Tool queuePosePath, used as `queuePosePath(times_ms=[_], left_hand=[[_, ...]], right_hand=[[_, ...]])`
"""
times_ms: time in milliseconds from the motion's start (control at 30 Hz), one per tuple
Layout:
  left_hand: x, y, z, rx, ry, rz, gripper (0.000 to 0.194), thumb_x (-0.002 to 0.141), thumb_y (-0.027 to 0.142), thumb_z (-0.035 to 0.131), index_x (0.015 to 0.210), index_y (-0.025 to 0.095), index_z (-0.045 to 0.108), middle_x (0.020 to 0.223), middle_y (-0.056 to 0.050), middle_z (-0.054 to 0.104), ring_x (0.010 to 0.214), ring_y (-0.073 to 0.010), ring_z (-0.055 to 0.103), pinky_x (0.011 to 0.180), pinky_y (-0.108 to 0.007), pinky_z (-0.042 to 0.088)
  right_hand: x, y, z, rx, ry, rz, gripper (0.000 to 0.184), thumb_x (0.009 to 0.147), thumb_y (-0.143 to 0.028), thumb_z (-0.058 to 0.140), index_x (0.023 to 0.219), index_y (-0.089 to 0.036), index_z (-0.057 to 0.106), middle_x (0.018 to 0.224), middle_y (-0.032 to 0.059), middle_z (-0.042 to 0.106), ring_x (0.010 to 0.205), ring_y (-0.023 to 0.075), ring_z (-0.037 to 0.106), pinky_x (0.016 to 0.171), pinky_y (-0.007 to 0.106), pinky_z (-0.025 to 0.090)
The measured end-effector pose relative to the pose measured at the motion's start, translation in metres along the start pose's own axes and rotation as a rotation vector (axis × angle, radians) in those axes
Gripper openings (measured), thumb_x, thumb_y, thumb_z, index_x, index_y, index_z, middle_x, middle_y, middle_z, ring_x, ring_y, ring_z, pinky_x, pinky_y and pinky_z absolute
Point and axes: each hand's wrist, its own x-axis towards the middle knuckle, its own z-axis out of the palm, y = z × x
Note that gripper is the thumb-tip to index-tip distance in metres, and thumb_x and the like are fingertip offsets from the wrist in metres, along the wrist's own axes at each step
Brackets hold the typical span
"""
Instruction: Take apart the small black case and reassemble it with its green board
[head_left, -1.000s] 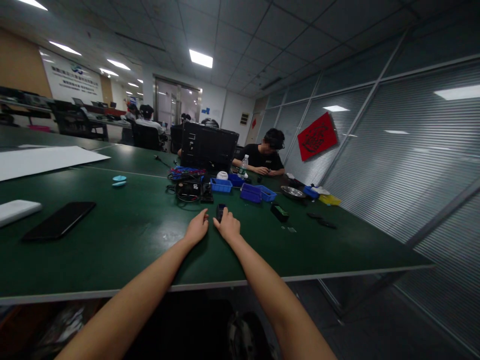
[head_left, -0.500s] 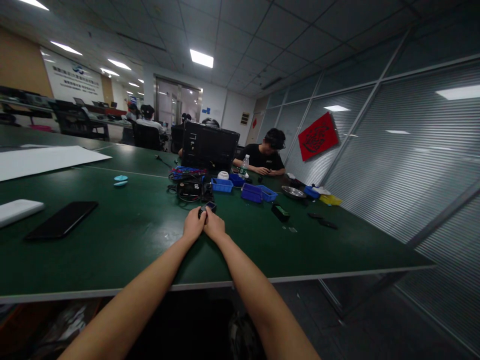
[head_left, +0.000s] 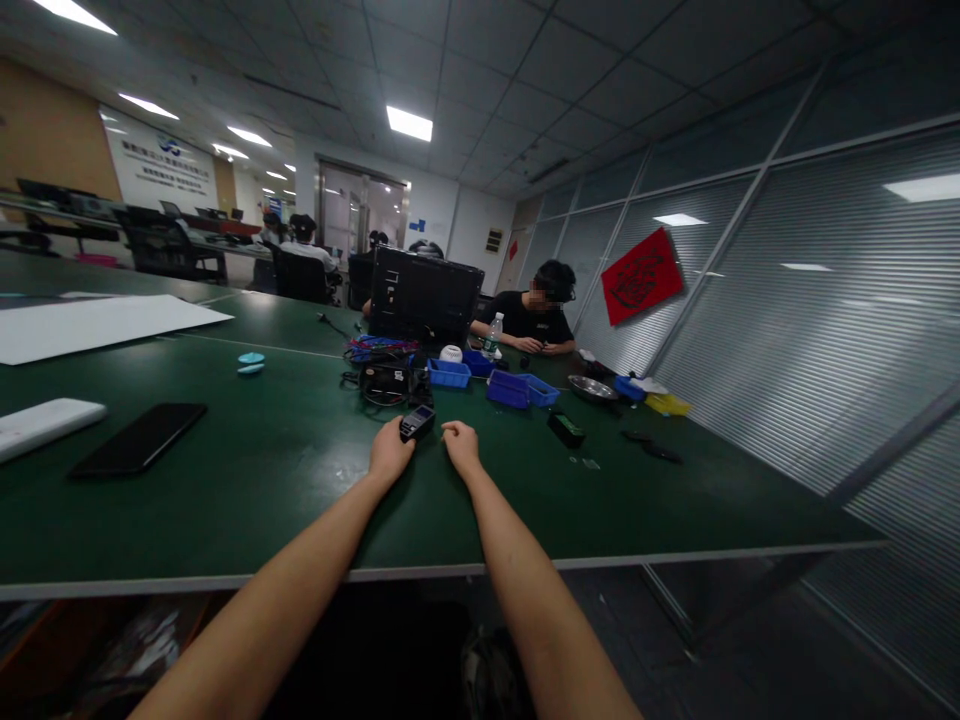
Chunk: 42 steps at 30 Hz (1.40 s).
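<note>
My left hand (head_left: 390,450) is closed around the lower left side of a small black handheld device (head_left: 418,423) with a screen and buttons. The device is tilted up just above the green table, its screen end pointing away from me. My right hand (head_left: 460,446) is a little to the right, apart from the device. Its fingers are loosely bent towards the device, with a small gap between thumb and forefinger, and nothing shows in them. Behind the device lies a bundle of black cables and an adapter (head_left: 384,383).
Blue trays (head_left: 449,374), a water bottle (head_left: 493,335) and a monitor (head_left: 427,295) stand further back. A black-and-green box (head_left: 566,429) lies to the right. A black phone (head_left: 141,440) and a white slab (head_left: 46,427) lie left. Another person (head_left: 536,315) sits at the far side.
My right hand has let go of the device and moved right, away from my left hand. The device's screen and buttons now show more fully in my left hand.
</note>
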Motion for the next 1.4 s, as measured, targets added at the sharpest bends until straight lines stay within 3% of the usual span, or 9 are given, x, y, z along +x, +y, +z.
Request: queuePosePath(times_ms=[300,600,1000,1233,1400], left_hand=[[0.003,-0.012,-0.020,0.055,0.120,-0.152,0.044,0.068,0.022,0.053,0.111,0.013,0.050,0.104,-0.013,0.060,0.097,-0.0245,0.056,0.085,-0.033,0.041],[0.004,-0.025,-0.050,0.219,0.172,-0.272,0.052,0.064,0.029,0.056,0.111,0.010,0.046,0.105,-0.015,0.055,0.099,-0.0263,0.052,0.085,-0.034,0.040],[0.015,-0.070,-0.112,0.301,0.339,-0.528,0.066,0.064,0.031,0.055,0.121,0.004,0.035,0.114,-0.023,0.046,0.104,-0.0331,0.046,0.083,-0.041,0.039],[0.022,-0.105,-0.146,0.356,0.378,-0.664,0.063,0.064,0.030,0.056,0.118,0.004,0.036,0.119,-0.022,0.042,0.107,-0.0328,0.043,0.083,-0.040,0.038],[0.023,-0.121,-0.160,0.385,0.391,-0.703,0.054,0.065,0.027,0.054,0.113,0.004,0.042,0.118,-0.023,0.043,0.107,-0.0328,0.043,0.083,-0.039,0.038]], right_hand=[[0.002,0.006,0.000,0.025,-0.047,-0.008,0.027,0.071,-0.018,0.043,0.085,-0.016,0.065,0.069,0.0008,0.065,0.066,0.0119,0.059,0.065,0.021,0.044],[0.006,0.014,0.003,0.064,-0.064,-0.013,0.025,0.073,-0.020,0.044,0.085,-0.016,0.065,0.068,0.0004,0.064,0.065,0.0115,0.059,0.065,0.021,0.045],[0.004,0.011,0.001,0.084,-0.081,-0.010,0.025,0.074,-0.020,0.044,0.087,-0.016,0.065,0.068,0.0012,0.065,0.064,0.0120,0.058,0.062,0.021,0.044],[0.004,0.011,0.001,0.067,-0.080,-0.020,0.024,0.074,-0.021,0.045,0.085,-0.016,0.065,0.069,0.0008,0.065,0.065,0.0116,0.059,0.063,0.021,0.044],[0.005,0.011,0.002,0.070,-0.071,-0.019,0.025,0.073,-0.020,0.044,0.086,-0.015,0.065,0.069,0.0013,0.065,0.065,0.0122,0.059,0.064,0.022,0.045]])
